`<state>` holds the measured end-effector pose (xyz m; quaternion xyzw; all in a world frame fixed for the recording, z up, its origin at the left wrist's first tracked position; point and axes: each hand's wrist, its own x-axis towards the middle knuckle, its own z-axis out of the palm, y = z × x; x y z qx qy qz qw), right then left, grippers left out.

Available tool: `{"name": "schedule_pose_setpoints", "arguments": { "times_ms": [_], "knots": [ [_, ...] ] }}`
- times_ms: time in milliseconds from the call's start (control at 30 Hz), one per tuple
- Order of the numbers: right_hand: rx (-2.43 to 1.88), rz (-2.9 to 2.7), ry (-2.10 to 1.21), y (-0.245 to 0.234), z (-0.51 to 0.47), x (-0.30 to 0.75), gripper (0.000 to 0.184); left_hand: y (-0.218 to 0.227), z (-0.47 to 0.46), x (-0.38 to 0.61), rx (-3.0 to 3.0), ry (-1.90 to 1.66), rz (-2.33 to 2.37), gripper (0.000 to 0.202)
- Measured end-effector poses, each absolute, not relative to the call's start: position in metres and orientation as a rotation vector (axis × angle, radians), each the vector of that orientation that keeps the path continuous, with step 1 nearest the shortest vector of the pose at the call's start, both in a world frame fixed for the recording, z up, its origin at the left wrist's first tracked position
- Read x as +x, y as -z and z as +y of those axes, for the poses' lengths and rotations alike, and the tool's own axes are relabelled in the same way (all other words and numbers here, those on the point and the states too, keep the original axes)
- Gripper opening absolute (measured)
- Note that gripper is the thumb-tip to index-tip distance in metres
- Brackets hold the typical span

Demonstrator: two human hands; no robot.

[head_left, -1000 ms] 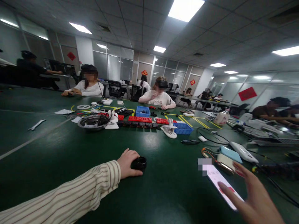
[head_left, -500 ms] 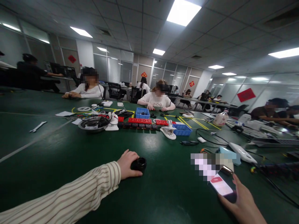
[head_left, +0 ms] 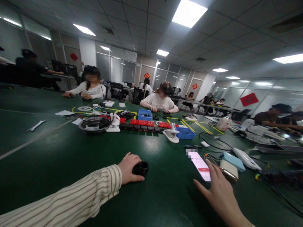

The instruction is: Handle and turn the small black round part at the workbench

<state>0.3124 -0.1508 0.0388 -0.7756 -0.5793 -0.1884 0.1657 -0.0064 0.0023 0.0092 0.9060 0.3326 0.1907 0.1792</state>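
Note:
My left hand, in a striped sleeve, is closed around a small black cylinder with a round opening in its end. The cylinder is at table height, and its far side is hidden by my fingers. On the right, a phone with a lit pink-white screen lies on the green table. Over the phone's near right corner, my right hand has its thumb and fingers spread, with nothing gripped; I cannot tell if a fingertip touches the phone. A cream power bank is just beyond that hand.
Beyond the hands are red-and-black power strips, blue bins, a white clamp stand and a metal bowl of cables. A wrench lies far left. Cables and a light-blue box crowd the right. A person sits opposite.
The phone has moved up and left and lies out of my right hand's grasp. My right hand has shifted left, fingers spread. My left hand has stayed on the black cylinder.

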Motion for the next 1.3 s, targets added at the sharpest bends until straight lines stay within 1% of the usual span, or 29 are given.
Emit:
{"name": "schedule_pose_setpoints", "arguments": {
  "times_ms": [67,133,233,300,433,533,600,733,800,867,933,1000,1100,1167,1300],
  "knots": [
    [-1.922,-1.84,0.348,-0.046,-0.144,0.278,0.062,-0.01,0.002,-0.006,2.551,-0.549,0.943,0.049],
    [-1.731,-1.951,0.135,-0.049,-0.128,0.24,0.052,-0.011,0.001,-0.006,2.542,-0.568,0.949,0.054],
    [-1.59,-2.006,-0.072,-0.045,-0.092,0.188,0.049,-0.013,-0.001,-0.006,2.54,-0.597,0.972,0.057],
    [-1.568,-1.966,-0.121,-0.038,-0.069,0.162,0.045,-0.012,-0.002,-0.005,2.54,-0.605,1.003,0.054],
    [-1.499,-1.952,-0.075,-0.027,-0.042,0.137,0.027,-0.009,0.002,-0.006,2.531,-0.613,1.061,0.04],
    [-1.363,-2.011,-0.109,-0.024,-0.039,0.139,0.019,-0.008,0.008,-0.007,2.517,-0.611,1.065,0.041],
    [-1.219,-2.046,-0.171,-0.024,-0.04,0.143,0.018,-0.009,0.012,-0.008,2.508,-0.583,1.033,0.042],
    [-1.008,-2.066,-0.319,-0.026,-0.045,0.148,0.033,-0.012,0.015,-0.01,2.479,-0.527,0.987,0.036],
    [-0.972,-2.037,-0.348,-0.027,-0.047,0.148,0.035,-0.013,0.013,-0.009,2.474,-0.547,0.979,0.045],
    [-1.002,-1.986,-0.324,-0.026,-0.047,0.147,0.032,-0.014,0.01,-0.009,2.477,-0.594,0.989,0.061],
    [-1.106,-1.92,-0.28,-0.022,-0.046,0.147,0.028,-0.014,0.007,-0.008,2.489,-0.637,1.015,0.07],
    [-1.232,-1.875,-0.248,-0.018,-0.044,0.146,0.027,-0.014,0.005,-0.008,2.515,-0.65,1.042,0.067],
    [-1.367,-1.886,-0.224,-0.015,-0.042,0.144,0.028,-0.013,0.004,-0.007,2.576,-0.613,1.056,0.054],
    [-1.407,-1.92,-0.218,-0.017,-0.042,0.143,0.024,-0.012,0.005,-0.006,2.606,-0.585,1.046,0.048],
    [-1.315,-1.987,-0.244,-0.025,-0.045,0.143,0.013,-0.01,0.009,-0.008,2.585,-0.562,1.013,0.053]
  ]
}}
